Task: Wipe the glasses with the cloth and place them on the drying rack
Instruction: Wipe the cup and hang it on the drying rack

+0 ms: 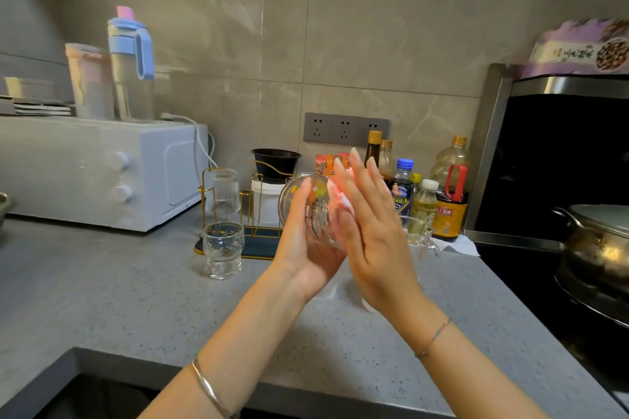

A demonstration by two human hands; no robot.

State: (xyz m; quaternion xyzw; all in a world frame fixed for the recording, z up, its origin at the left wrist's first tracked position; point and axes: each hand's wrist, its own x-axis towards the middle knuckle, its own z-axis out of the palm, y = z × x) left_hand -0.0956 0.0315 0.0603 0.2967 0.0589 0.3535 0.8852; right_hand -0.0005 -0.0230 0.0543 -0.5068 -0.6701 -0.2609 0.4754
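Note:
My left hand [304, 245] grips a clear printed glass [308, 206], tilted with its mouth toward the far left. My right hand [369, 231] has straight fingers and presses a white cloth [342, 202] against the glass's side. A ribbed glass [224, 194] hangs upside down on the gold wire drying rack [253, 211], which stands on a dark mat. A gold-flecked glass [223, 248] stands upright on the counter in front of the rack. Another clear glass with a handle [420, 235] sits behind my right hand, partly hidden.
A white microwave [98, 170] with bottles on top stands at the left. Sauce and oil bottles [442, 194] line the wall at the right. A steel pot [599, 245] sits on the black stove. A white tub and black bowl [275, 160] stand behind the rack.

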